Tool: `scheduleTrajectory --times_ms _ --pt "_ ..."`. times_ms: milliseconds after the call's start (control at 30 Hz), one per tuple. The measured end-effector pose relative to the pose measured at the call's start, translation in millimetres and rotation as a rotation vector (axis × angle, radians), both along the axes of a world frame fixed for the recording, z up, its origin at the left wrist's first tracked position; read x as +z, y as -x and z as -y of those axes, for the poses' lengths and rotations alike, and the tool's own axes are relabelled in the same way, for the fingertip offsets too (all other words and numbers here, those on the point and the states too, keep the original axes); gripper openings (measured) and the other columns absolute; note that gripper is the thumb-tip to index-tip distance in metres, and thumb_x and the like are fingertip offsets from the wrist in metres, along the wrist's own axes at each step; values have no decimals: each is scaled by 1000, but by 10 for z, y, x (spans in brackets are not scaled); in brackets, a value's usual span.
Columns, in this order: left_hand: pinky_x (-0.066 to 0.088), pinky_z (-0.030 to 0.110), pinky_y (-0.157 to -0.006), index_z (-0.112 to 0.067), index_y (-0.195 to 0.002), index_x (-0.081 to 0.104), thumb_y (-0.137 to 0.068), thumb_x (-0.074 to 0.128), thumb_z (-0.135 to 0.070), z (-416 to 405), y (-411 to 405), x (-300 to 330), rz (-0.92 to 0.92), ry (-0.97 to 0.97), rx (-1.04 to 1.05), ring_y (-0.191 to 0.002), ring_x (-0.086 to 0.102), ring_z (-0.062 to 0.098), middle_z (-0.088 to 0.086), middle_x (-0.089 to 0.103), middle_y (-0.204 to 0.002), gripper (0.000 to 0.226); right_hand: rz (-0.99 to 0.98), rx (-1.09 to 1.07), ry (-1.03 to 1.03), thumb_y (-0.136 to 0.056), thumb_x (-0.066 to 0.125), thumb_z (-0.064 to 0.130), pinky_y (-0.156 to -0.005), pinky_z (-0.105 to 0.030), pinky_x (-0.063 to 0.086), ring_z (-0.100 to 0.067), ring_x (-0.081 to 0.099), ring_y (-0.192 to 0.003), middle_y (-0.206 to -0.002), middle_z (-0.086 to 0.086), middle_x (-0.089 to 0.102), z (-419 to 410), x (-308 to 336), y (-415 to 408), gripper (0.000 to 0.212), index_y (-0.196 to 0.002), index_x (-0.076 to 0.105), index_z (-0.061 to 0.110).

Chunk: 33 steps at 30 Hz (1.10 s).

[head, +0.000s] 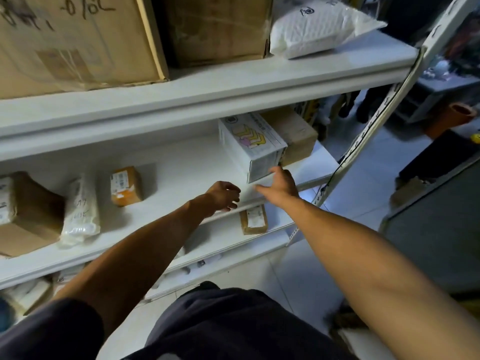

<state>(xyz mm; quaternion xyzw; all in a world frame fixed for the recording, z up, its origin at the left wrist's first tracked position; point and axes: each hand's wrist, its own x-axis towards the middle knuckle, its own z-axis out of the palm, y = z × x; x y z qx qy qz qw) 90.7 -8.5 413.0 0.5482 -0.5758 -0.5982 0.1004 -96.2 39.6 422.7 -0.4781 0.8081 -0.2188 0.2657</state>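
Note:
A white printed box (255, 145) lies on the middle shelf (181, 178) of a white rack, next to a brown cardboard box (296, 135). My right hand (279, 187) reaches toward the white box's near end, fingers spread, fingertips at or just touching its lower corner. To its left, my left hand (224, 194) hovers over the shelf's front edge with fingers loosely curled and holds nothing.
The same shelf carries a small brown parcel (126, 185), a white padded bag (81, 210) and a larger brown box (28, 211). Big cartons (78, 40) and a white mailer (319, 27) sit on the shelf above. A flat parcel (253, 219) lies on the shelf below. Tiled floor (363, 203) lies to the right.

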Motion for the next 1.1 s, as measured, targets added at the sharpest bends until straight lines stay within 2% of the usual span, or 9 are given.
scheduleTrajectory --times_ms 133,200,433,633,733,800,900,967,1100 --pt "49 25 -60 -9 -112 62 -102 53 -6 71 7 -26 -24 2 88 -70 64 20 12 66 -94 14 -72 -72 107 -59 87 64 -111 -48 39 -37 23 -142 -153 -12 24 303 69 14 121 -153 21 28" --pt "50 27 -64 -8 -113 62 -102 53 -7 59 -6 -62 -40 4 129 -72 65 21 14 66 -98 14 -48 -62 80 -58 86 67 -117 -50 31 -40 9 -150 -162 -14 8 449 79 24 131 -157 8 32" --pt "52 30 -74 -8 -114 62 -104 46 -8 -169 -138 -231 -56 -11 246 -79 67 23 14 69 -103 19 41 -62 -16 -64 84 65 -120 -56 23 -38 -3 -153 -165 -14 -10 804 94 88 132 -160 0 32" --pt "53 30 -74 -8 -114 63 -105 43 -8 -501 -190 -297 -48 -65 344 -77 67 22 14 69 -100 21 38 -14 -63 -60 85 64 -122 -51 24 -40 6 -151 -164 -14 -11 791 124 136 127 -159 10 36" --pt "55 34 -80 -10 -111 63 -104 54 -22 -581 -173 -300 -107 -97 420 -88 68 26 16 69 -110 16 95 91 34 -49 87 65 -119 -42 33 -35 20 -149 -164 -11 0 644 -20 293 127 -155 23 38" --pt "57 36 -81 -14 -115 61 -100 60 -36 -605 -136 -266 -219 -174 518 -100 67 29 16 67 -120 27 276 155 39 -45 88 67 -115 -40 40 -29 36 -143 -161 -7 26 514 -12 427 126 -153 35 34" --pt "57 39 -86 -20 -133 47 -93 63 -54 -622 -85 -218 -440 -248 686 -114 65 31 13 61 -128 55 750 75 -5 -36 89 62 -92 -40 58 -28 64 -116 -114 -6 70 336 121 627 92 -115 69 20" --pt "58 43 -89 -27 -136 45 -88 67 -60 -633 -78 -202 -571 -250 748 -116 66 33 15 58 -131 63 924 56 -85 -36 83 54 -74 -34 60 -27 68 -98 -98 -9 70 159 182 734 77 -101 68 15" --pt "56 48 -98 -34 -138 53 -78 77 -55 -704 -40 -235 -676 -258 650 -118 67 38 18 56 -140 68 1074 59 -237 -45 86 36 -75 -35 62 -31 68 -99 -114 -23 65 -150 101 864 80 -116 65 6"
